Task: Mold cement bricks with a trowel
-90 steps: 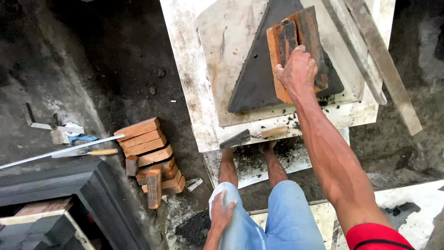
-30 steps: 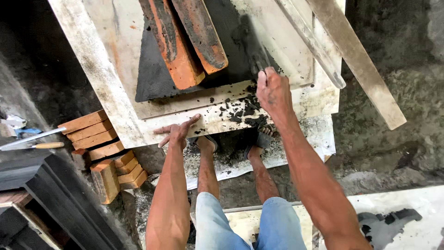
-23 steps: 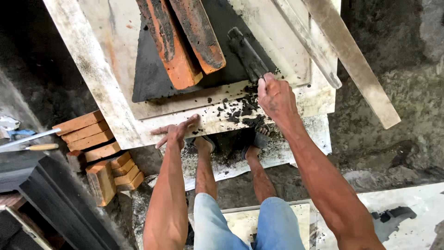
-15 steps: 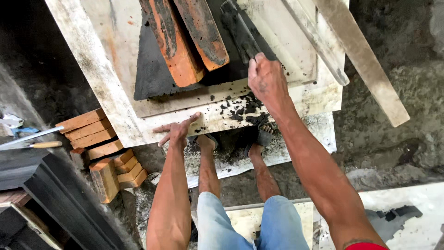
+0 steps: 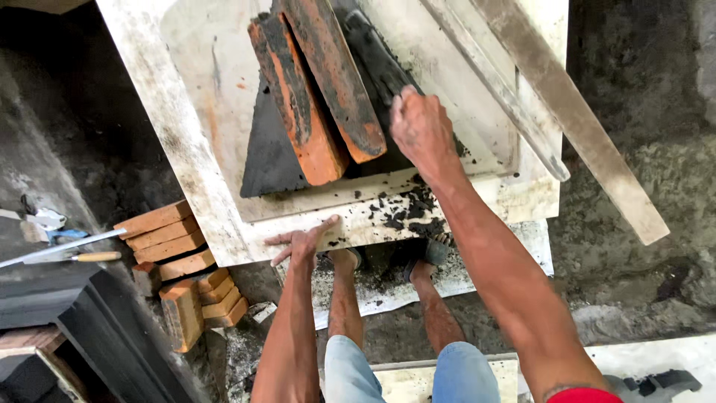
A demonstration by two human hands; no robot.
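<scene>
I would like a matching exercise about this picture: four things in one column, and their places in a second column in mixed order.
Things:
1. left hand
2. right hand
3. orange blocks
4. stacked bricks

Places:
A. on the ground, left of the table
B. flat on the table's front edge
C. lying on the dark wedge
D. gripping a dark bar beside the blocks

Pairs: 1-B, 2-D, 3-C, 4-A
</scene>
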